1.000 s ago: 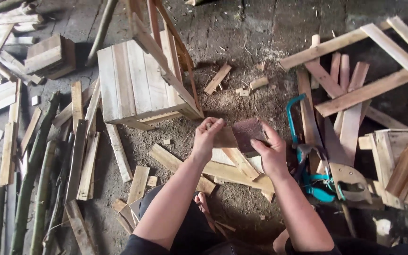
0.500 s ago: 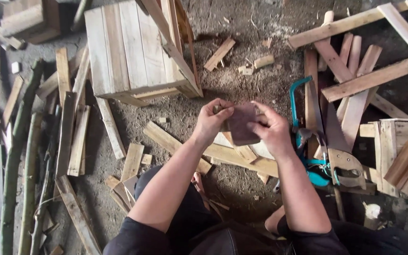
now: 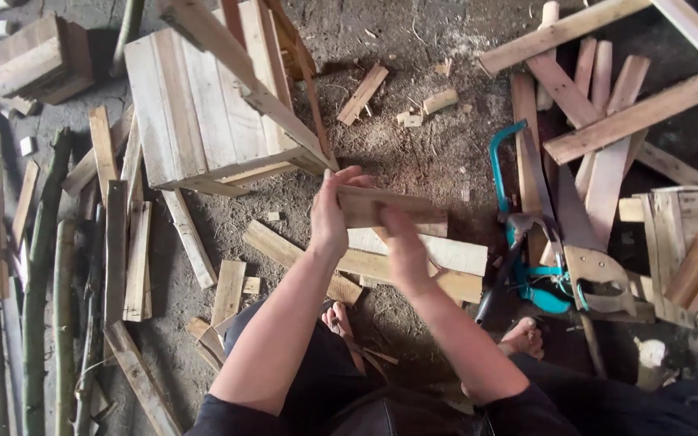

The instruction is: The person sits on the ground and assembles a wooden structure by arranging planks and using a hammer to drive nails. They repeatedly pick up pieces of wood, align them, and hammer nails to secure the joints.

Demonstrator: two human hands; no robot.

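Head view: the left hand (image 3: 331,218) grips the left end of a short wooden board (image 3: 389,207), fingers wrapped over its top edge, while the right hand (image 3: 404,246) lies against its front face near the middle, blurred, so how tightly it closes I cannot tell. The board is held in the air above 2 flat planks (image 3: 454,266) on the dirt floor, just in front of a wooden crate (image 3: 203,113). It looks light, stiff and rough-sawn, likely splintery; the ends seem the best place to hold it. It is pale, thin and rectangular. A handsaw (image 3: 587,250) lies to the right.
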